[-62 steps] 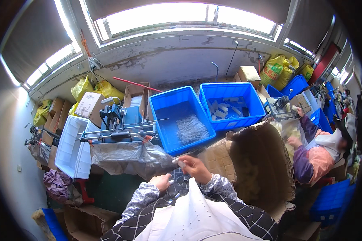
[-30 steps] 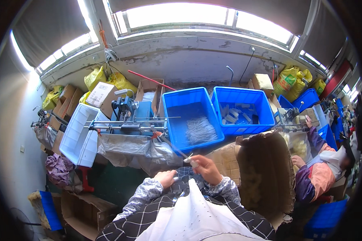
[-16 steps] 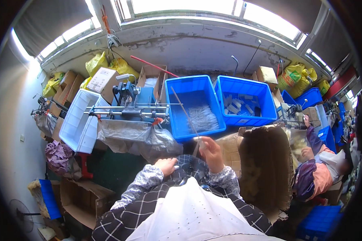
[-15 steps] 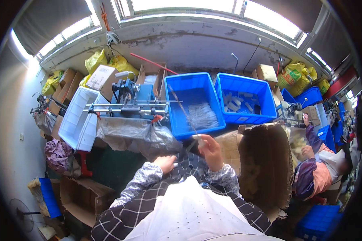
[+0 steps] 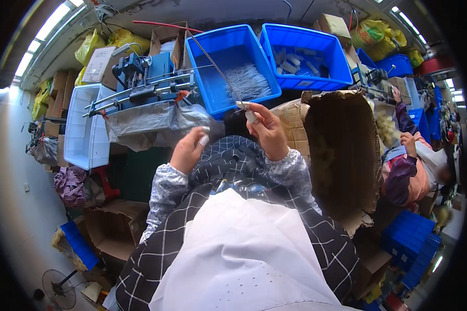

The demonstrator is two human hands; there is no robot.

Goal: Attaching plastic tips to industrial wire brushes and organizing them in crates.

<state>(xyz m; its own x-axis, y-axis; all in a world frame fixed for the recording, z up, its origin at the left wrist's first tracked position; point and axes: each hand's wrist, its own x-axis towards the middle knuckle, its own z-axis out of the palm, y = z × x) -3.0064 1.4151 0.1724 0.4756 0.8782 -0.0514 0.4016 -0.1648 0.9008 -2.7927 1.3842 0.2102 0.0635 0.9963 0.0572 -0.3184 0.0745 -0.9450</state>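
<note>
Since the earlier frame both hands had lifted farther from the body, toward the near edge of the blue bin (image 5: 232,62). That bin held a heap of thin clear strips, with a second blue bin (image 5: 304,52) of pale pieces to its right. A blue metal machine (image 5: 140,78) stood far left, a crumpled grey plastic sheet (image 5: 150,122) draped below it, and a torn brown cardboard box (image 5: 342,150) rose on the right. The right hand (image 5: 269,129) had its grip pinched together on a small white piece (image 5: 246,110) at the fingertips. The left hand (image 5: 188,151), near and to its left, curled with a white-tipped finger; whether it gripped anything I could not tell.
</note>
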